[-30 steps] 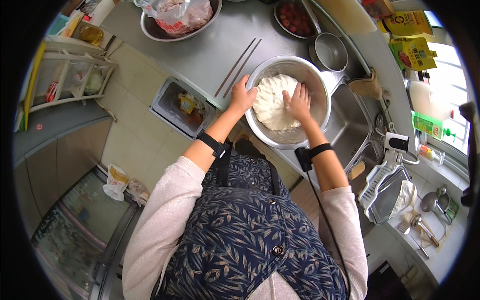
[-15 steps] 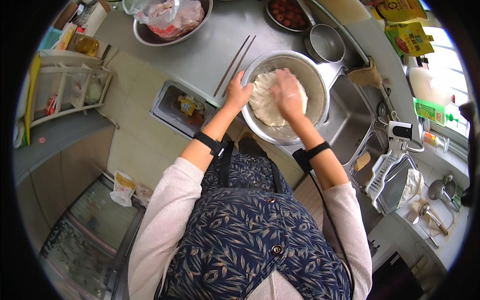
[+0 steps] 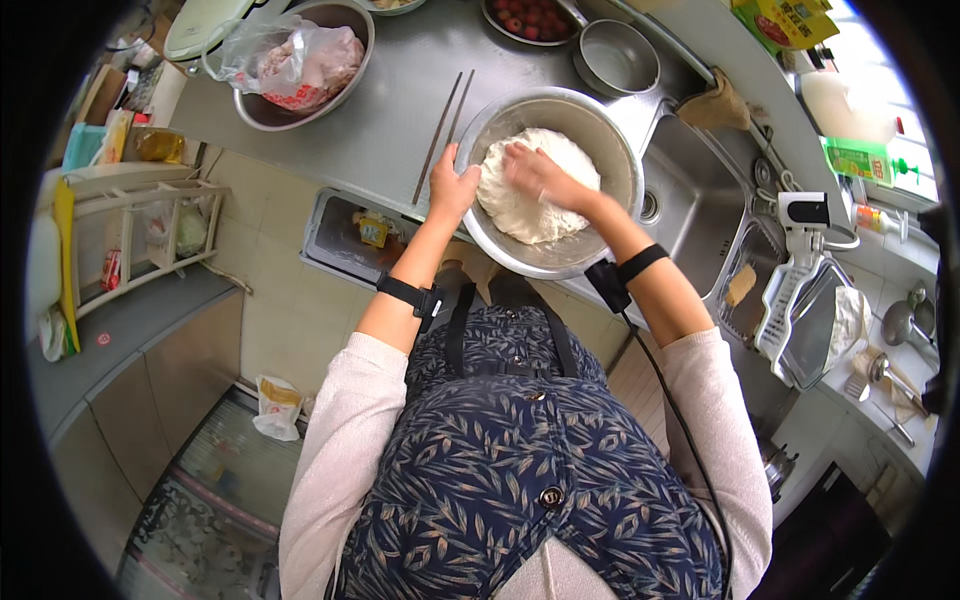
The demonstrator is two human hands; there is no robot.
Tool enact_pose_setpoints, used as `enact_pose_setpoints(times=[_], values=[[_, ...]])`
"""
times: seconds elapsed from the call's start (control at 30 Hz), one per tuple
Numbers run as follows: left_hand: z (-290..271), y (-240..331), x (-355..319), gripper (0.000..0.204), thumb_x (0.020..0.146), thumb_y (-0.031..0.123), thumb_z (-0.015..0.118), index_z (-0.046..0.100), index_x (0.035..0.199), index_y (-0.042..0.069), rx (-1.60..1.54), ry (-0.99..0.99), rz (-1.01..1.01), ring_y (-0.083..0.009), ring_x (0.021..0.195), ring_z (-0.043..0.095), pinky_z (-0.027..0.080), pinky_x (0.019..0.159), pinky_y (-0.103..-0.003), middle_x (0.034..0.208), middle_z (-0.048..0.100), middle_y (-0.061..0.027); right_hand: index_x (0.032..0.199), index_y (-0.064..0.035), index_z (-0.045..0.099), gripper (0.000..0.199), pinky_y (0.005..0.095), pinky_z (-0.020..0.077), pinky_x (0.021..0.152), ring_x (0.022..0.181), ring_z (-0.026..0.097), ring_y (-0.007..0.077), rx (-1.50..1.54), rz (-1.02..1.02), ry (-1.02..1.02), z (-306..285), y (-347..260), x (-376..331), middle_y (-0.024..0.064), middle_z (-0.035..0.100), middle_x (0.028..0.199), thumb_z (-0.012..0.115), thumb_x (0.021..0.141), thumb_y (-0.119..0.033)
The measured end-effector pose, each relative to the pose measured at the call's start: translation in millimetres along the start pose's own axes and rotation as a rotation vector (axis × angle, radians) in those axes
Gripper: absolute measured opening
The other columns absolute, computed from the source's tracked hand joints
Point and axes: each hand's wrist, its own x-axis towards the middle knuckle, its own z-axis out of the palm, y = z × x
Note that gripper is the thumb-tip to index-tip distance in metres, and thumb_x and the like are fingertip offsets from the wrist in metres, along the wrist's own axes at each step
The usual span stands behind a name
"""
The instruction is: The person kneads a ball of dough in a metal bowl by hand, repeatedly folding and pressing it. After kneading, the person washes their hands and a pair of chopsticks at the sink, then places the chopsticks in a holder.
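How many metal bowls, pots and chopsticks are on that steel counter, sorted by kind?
Metal bowls: 3 – the dough bowl under both hands, the bowl with a plastic bag, the bowl of red fruit
Small pot: 1
Chopsticks: 2
Total: 6

A lump of white dough (image 3: 535, 195) lies inside a round steel mixing bowl (image 3: 600, 140), filling much of its floor, its surface rough and uneven. The bowl sits upright at the front edge of the grey counter (image 3: 390, 110), just beside the sink.
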Motion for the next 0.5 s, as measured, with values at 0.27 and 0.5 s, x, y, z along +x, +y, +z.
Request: enact_pose_setpoints(times=[0.27,0.5], values=[[0,-16,5,0.056,0.072,0.013,0.063,0.049,0.122,-0.009,-0.096,-0.089,-0.069,-0.0304,0.11,0.057,0.042,0.096,-0.034,0.117,0.058,-0.025,0.133,0.008,0.036,0.068,0.0391,0.0438,0.1,0.122,0.05,0.0296,1.803,0.609,-0.022,6,-1,5,0.0211,0.049,0.132,0.027,0.098,-0.05],[-2,-4,3,0.044,0.071,0.011,0.059,0.054,0.111,-0.006,-0.128,-0.09,0.007,-0.0264,0.092,0.062,0.047,0.084,-0.034,0.1,0.065,-0.0173,0.119,0.0072,0.053,0.052,0.0389,0.0478,0.094,0.105,0.061,0.0295,1.629,0.611,-0.244,10,7,-17,0.0194,0.063,0.11,0.031,0.101,-0.037]])
